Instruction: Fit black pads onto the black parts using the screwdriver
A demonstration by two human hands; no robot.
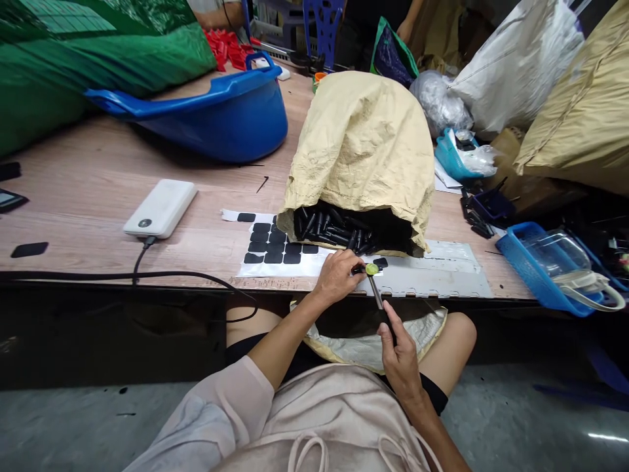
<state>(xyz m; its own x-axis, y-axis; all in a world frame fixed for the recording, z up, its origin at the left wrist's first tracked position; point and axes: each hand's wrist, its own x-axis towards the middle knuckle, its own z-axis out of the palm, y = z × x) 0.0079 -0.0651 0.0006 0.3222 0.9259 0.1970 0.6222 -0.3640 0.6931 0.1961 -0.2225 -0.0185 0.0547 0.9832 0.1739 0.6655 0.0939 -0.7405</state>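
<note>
The left hand (337, 275) pinches a small black part (361, 268) with a green dot at the bench (98, 190) edge, just before the sack (361, 144) of black parts. The right hand (400, 354) grips a thin tool (376, 293) whose tip meets that part. A sheet of black pads (275, 252) lies beside them.

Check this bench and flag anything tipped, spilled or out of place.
The blue basin sits tilted, one side propped on the green sack. The tan sack lies on its side, black parts spilling from its mouth toward the left hand. The black cable hangs over the table edge.
</note>
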